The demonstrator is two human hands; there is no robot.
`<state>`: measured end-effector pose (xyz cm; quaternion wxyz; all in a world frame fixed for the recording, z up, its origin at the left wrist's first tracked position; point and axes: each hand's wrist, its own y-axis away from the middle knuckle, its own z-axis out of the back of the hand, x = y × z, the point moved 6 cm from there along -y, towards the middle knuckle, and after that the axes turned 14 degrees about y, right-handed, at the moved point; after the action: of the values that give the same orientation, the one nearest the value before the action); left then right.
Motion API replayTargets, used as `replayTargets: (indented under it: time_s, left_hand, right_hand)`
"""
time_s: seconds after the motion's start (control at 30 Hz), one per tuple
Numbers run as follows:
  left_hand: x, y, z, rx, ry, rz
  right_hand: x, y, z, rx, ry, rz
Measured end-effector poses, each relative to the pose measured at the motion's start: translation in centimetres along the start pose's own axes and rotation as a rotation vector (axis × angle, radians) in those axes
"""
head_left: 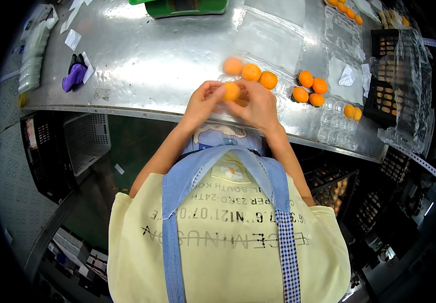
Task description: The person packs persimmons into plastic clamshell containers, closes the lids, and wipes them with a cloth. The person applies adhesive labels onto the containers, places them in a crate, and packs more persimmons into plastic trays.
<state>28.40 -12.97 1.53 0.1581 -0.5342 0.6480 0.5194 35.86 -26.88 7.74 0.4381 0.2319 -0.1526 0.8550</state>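
A small orange (pixel 231 91) is held up between my hands over the front edge of the metal table. My left hand (pixel 202 105) presses thumb and fingertips against its left side. My right hand (pixel 259 107) has its fingers curled round the right side. Just beyond my fingers, an orange (pixel 251 71) sits with two others in a row in a clear plastic tray (pixel 282 87) with round cups. My hands hide part of that tray.
Several oranges (pixel 306 79) form a cluster to the right. Another clear cupped tray (pixel 336 129) holds two. Black crates (pixel 383 96) of fruit stand at the right. A green container (pixel 185 7) is at the back, a purple-and-black item (pixel 75 73) at left.
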Motion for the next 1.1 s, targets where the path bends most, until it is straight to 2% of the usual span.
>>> replayTargets:
  time_s: [0.1,0.23,0.37,0.57,0.77,0.83,0.93,1.0,1.07,1.1]
  left_hand:
    - [-0.8,0.3,1.5,-0.106,0.034,-0.020]
    - [0.2,-0.3,4.9,-0.146,-0.101,-0.047]
    - [2.1,-0.3,6.3,-0.142,-0.215,0.000]
    - [3.3,-0.5,6.5,-0.120,-0.363,0.012]
    - [3.5,-1.2,6.0,-0.085,-0.470,-0.059]
    - [3.9,-1.4,5.9,-0.081,-0.346,0.035]
    - [4.0,-1.4,5.9,-0.091,-0.272,0.080]
    - [4.0,-1.4,5.7,-0.103,-0.254,0.079]
    - [4.1,-1.4,5.4,-0.119,-0.239,0.082]
    - [4.2,-1.4,5.4,-0.133,-0.235,0.088]
  right_hand:
    - [-1.6,-0.3,0.5,0.031,0.011,-0.163]
    - [-0.5,0.1,-0.4,0.030,0.016,0.078]
    - [1.9,1.1,-1.9,-0.015,0.151,0.348]
    - [2.0,1.3,-3.5,-0.042,0.215,0.380]
    - [1.3,1.3,-3.5,-0.030,0.239,0.314]
    - [0.8,1.2,-2.1,-0.082,0.173,0.282]
    - [-4.5,1.5,1.5,-0.201,0.105,0.032]
    - [-9.1,3.1,4.7,-0.428,0.304,-0.135]
    - [-12.5,4.5,6.5,-0.488,0.510,-0.235]
    - [-13.7,4.9,6.5,-0.438,0.540,-0.269]
